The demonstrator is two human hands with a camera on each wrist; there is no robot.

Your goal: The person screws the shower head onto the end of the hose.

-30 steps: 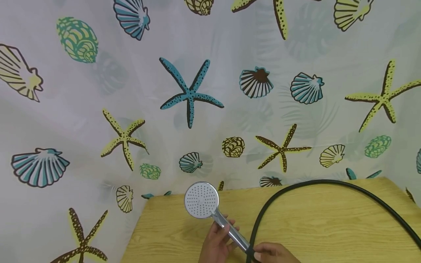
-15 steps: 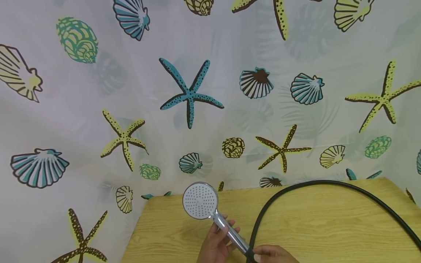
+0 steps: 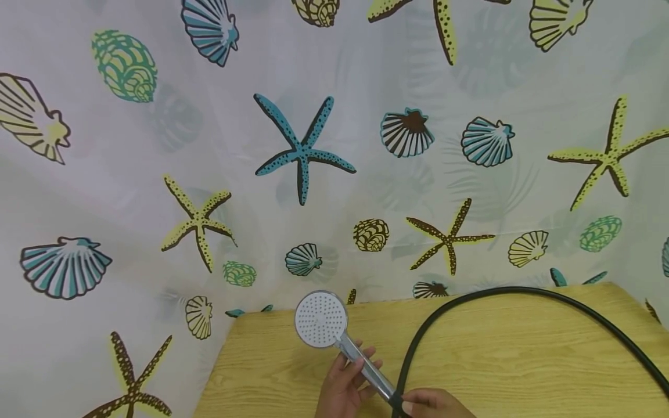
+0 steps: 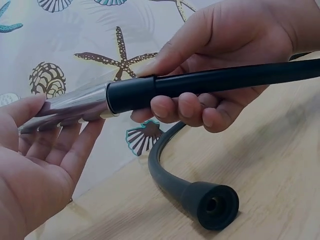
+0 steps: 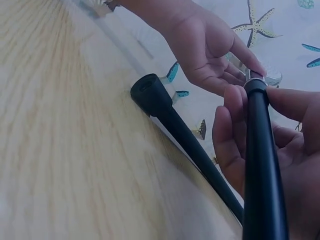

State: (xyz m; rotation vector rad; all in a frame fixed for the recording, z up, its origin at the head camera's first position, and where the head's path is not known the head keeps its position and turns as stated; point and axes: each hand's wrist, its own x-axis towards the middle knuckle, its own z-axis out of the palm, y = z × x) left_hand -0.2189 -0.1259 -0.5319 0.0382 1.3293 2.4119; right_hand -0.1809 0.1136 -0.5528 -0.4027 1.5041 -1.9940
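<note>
A chrome handheld shower head (image 3: pixel 321 319) with a white, dotted round face tilts up to the left in the head view. My left hand (image 3: pixel 341 386) holds its handle, fingers and thumb around the chrome. At the handle's lower end, my right hand (image 3: pixel 436 403) grips the black collar (image 4: pixel 130 94) of a black hose (image 3: pixel 418 339) between thumb and fingers. In the left wrist view the collar meets the rim of the chrome handle, in line with it; whether it is threaded on is hidden. The hose's other end, a flared black connector (image 4: pixel 217 206), lies loose on the table.
The hose arches across the wood-grain table (image 3: pixel 522 354) to the right edge of the head view. Behind and to the sides hangs a white curtain (image 3: pixel 345 191) printed with starfish and shells, close to the table's back edge.
The shower head has swung slightly left and then back right, while the left hand keeps its hold. The right thumb and fingers have shifted a little at the collar.
</note>
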